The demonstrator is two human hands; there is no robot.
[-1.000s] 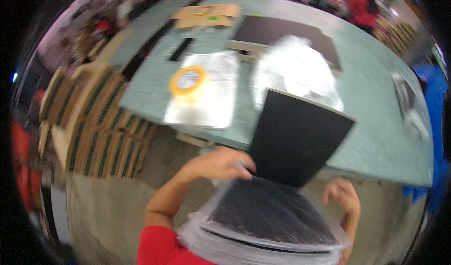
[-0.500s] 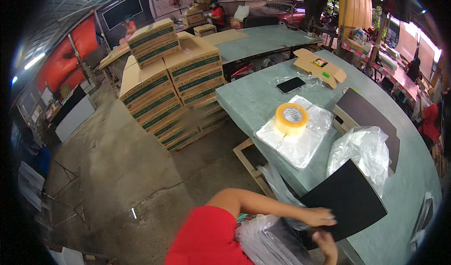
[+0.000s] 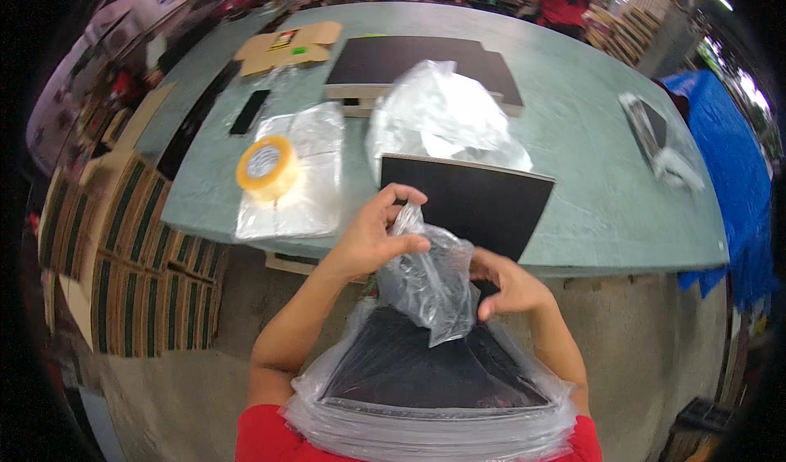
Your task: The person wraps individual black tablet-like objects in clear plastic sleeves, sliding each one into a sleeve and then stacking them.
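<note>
My left hand (image 3: 372,237) is closed on the gathered top of a crumpled clear plastic bag (image 3: 434,278). Beside the bag's right edge, my right hand (image 3: 516,286) has its fingers curved and its thumb apart, fingertips touching the plastic. A stiff black board (image 3: 483,200) stands tilted at the table's near edge, just beyond both hands; the bag and right hand cover its lower part. Closest to me, against my body, lies a stack of black sheets in clear plastic (image 3: 442,372). I cannot tell whether the held bag joins that plastic.
On the green table (image 3: 589,151) are a tape roll (image 3: 266,167) on flat plastic bags (image 3: 319,192), a phone (image 3: 249,112), an opened carton (image 3: 286,46), dark boards (image 3: 417,59), bunched plastic (image 3: 446,118) and a wrapped pack (image 3: 655,135). Stacked cartons (image 3: 135,257) stand left; a person (image 3: 561,0) is beyond.
My view has swung right to face the table squarely. My hands have moved apart and up, and the left one now lifts the clear bag in front of the black board.
</note>
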